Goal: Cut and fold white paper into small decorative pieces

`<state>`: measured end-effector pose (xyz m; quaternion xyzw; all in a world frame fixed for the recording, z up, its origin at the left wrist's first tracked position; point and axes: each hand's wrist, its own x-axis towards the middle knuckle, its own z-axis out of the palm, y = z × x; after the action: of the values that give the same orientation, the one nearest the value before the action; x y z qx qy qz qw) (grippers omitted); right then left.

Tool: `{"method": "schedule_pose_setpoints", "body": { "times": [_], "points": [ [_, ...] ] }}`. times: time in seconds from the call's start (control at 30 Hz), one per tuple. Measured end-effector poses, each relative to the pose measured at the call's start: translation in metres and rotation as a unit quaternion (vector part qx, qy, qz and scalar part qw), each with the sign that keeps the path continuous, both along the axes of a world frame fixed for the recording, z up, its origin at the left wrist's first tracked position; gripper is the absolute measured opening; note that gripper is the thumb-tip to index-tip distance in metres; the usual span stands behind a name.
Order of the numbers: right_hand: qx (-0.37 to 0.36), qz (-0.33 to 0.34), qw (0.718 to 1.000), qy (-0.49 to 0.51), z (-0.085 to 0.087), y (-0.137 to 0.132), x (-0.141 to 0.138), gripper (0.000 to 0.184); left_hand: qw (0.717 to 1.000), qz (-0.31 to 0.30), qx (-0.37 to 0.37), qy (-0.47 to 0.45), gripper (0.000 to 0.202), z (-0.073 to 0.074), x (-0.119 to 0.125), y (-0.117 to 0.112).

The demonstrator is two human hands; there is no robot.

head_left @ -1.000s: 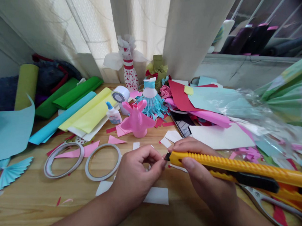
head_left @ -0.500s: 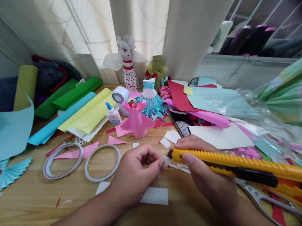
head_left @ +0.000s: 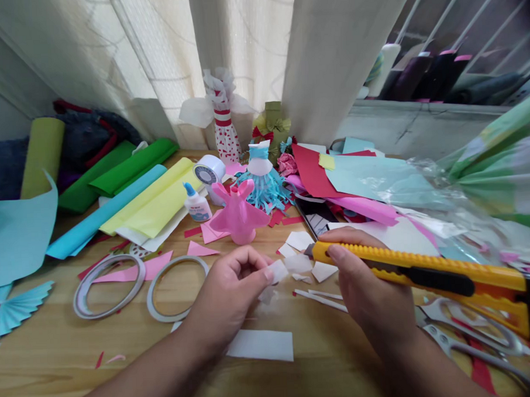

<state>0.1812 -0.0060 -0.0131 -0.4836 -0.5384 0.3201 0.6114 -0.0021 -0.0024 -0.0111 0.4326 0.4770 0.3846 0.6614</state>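
At the wooden tabletop (head_left: 123, 374), a white paper scrap (head_left: 277, 271) is pinched in the left hand (head_left: 227, 294), apparently steadied near the blade; a yellow snap-off knife (head_left: 408, 268) is clenched in the right hand (head_left: 369, 282).

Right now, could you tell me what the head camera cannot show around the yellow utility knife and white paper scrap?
Head view:
White paper scrap: held edge hidden by fingers of left hand.
Yellow utility knife: blade too small, underside hidden by right hand.
Silver scissors: cut off by bottom edge.

Wooden tabletop (head_left: 101, 384) leaves passage near the left hand (head_left: 227, 294); 2 tape rings (head_left: 148, 297) and a pink paper dress (head_left: 238, 214) block the way farther.
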Motion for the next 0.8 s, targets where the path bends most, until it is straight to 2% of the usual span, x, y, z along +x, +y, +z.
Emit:
{"method": "schedule_pose_setpoints", "body": {
  "times": [0.13, 0.2, 0.33, 0.4, 0.47, 0.57, 0.8],
  "points": [
    [-0.013, -0.049, 0.999, 0.004, 0.002, 0.002, 0.002, 0.009, 0.998, 0.027, -0.012, -0.056, 0.014, 0.003, 0.000, 0.001],
    [-0.018, -0.050, 0.998, 0.030, 0.004, 0.002, 0.002, 0.008, 0.996, 0.033, -0.024, -0.080, 0.014, 0.005, 0.001, 0.002],
    [-0.037, 0.051, 0.986, 0.155, 0.006, 0.002, -0.004, 0.008, 0.984, 0.017, -0.071, -0.161, 0.017, 0.005, 0.004, 0.002],
    [-0.065, 0.097, 0.977, 0.179, 0.004, 0.001, -0.006, 0.009, 0.976, 0.006, -0.084, -0.201, 0.017, 0.003, 0.006, 0.001],
    [-0.084, 0.100, 0.980, 0.150, -0.001, 0.001, -0.007, 0.011, 0.968, -0.004, -0.095, -0.230, 0.017, 0.002, 0.006, 0.000],
    [-0.080, 0.069, 0.991, 0.084, -0.008, 0.001, -0.005, 0.012, 0.965, -0.009, -0.111, -0.239, 0.015, 0.002, 0.006, -0.002],
    [-0.033, 0.096, 0.994, 0.051, -0.009, 0.002, -0.007, 0.010, 0.980, 0.005, -0.106, -0.168, 0.027, 0.001, 0.009, -0.001]
  ]
}}
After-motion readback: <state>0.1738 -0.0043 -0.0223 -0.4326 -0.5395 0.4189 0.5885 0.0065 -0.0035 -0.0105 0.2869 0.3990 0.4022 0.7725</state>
